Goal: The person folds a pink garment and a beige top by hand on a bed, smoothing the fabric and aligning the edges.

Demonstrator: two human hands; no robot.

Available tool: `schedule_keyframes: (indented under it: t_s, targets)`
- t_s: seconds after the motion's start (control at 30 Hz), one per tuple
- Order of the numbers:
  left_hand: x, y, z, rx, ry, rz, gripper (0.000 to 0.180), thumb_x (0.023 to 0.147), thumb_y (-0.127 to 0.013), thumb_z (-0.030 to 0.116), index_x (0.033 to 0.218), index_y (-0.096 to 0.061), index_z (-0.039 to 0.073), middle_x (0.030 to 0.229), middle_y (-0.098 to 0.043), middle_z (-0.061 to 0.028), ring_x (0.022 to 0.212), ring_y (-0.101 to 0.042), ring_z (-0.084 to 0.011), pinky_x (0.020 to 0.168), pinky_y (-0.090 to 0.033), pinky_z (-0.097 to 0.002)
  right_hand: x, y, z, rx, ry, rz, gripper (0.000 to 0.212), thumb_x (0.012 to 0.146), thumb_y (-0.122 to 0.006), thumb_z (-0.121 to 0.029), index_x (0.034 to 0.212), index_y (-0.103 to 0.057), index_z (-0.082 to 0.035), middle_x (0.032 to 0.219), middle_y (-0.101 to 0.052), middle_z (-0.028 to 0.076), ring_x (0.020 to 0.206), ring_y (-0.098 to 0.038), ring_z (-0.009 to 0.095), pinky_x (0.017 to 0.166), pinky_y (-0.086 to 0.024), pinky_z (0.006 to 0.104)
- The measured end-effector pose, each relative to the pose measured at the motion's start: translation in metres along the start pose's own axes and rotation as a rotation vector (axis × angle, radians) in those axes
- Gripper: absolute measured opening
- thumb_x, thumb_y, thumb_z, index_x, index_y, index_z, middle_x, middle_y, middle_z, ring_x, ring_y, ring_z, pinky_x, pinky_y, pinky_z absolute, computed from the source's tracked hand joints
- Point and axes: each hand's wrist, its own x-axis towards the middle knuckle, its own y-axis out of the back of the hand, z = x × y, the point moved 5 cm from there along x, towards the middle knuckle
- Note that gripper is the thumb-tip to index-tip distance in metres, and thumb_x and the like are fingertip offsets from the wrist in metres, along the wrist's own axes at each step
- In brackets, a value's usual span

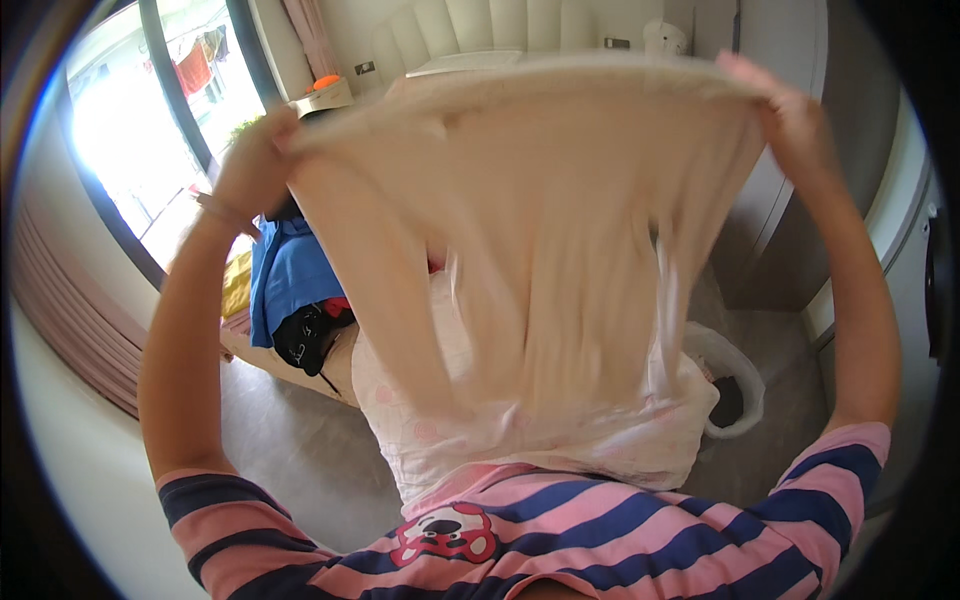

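A beige garment (590, 180), blurred, is stretched wide in the air above the bed (344, 372), its lower parts hanging in loose strips. The left hand (262, 160) is closed on its upper left corner; the right hand (790, 110) pinches the upper right corner, one finger pointing outward. Beneath it spreads a white cloth (620, 450) with pink patches. At the bed's left edge lie a blue cloth (292, 275) and a black cap-like item (302, 338). Beyond the right edge, a white bin (752, 400) stands on the floor.
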Motion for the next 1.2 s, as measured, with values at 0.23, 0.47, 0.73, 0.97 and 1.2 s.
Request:
schedule_keyframes:
  t_s: [0.23, 0.47, 0.73, 0.97, 1.2]
  targets:
    - [-0.069, -0.088, 0.017, 0.235, -0.416, -0.172, 0.012, 0.080, -0.059, 0.010, 0.090, -0.060, 0.003, 0.086, -0.060, -0.0101, 0.078, -0.059, -0.0223, 0.074, -0.048, -0.0336, -0.126, -0.103, 0.042, -0.937, 0.268, -1.153, 0.018, 0.073, -0.060, -0.014, 0.088, -0.069, -0.011, 0.078, -0.067, 0.016, 0.074, -0.065, 0.032, 0.068, -0.053, 0.0435]
    - [-0.207, -0.189, -0.012, 0.111, -0.329, -1.299, 0.020, 0.081, -0.059, 0.020, 0.098, -0.066, 0.010, 0.088, -0.066, -0.0101, 0.092, -0.061, -0.0257, 0.084, -0.047, -0.0357, -0.203, -0.115, 0.032, -0.209, -0.402, -1.948, 0.023, 0.071, -0.058, -0.009, 0.091, -0.068, -0.006, 0.081, -0.068, 0.009, 0.069, -0.057, 0.018, 0.065, -0.046, 0.0329]
    - [-0.046, 0.044, 0.049, -0.064, -0.434, 0.591, 0.005, 0.083, -0.058, -0.004, 0.086, -0.054, -0.002, 0.128, -0.056, -0.0152, 0.099, -0.056, -0.0162, 0.089, -0.043, -0.0275, -0.031, -0.025, -0.035, -0.270, 0.474, 0.051, 0.030, 0.091, -0.044, 0.000, 0.111, -0.066, -0.004, 0.118, -0.063, 0.014, 0.102, -0.063, 0.024, 0.093, -0.048, 0.0347]
    - [-0.339, -0.215, 0.024, -0.255, -0.399, -1.815, 0.032, 0.086, -0.055, 0.016, 0.115, -0.059, 0.003, 0.112, -0.063, -0.0118, 0.106, -0.056, -0.0235, 0.092, -0.043, -0.0402, -0.308, -0.090, 0.055, 0.110, -0.446, -2.149, 0.020, 0.085, -0.051, -0.012, 0.096, -0.065, -0.004, 0.085, -0.064, 0.005, 0.083, -0.056, 0.015, 0.080, -0.045, 0.0320]
    - [-0.254, -0.189, 0.021, -0.535, -0.114, -1.536, 0.033, 0.084, -0.066, 0.032, 0.093, -0.055, 0.002, 0.081, -0.058, -0.0141, 0.075, -0.054, -0.0210, 0.069, -0.044, -0.0364, -0.282, -0.118, 0.084, 0.022, -0.658, -2.064, 0.025, 0.084, -0.047, -0.008, 0.102, -0.064, -0.004, 0.082, -0.062, 0.003, 0.076, -0.058, 0.013, 0.066, -0.051, 0.0299]
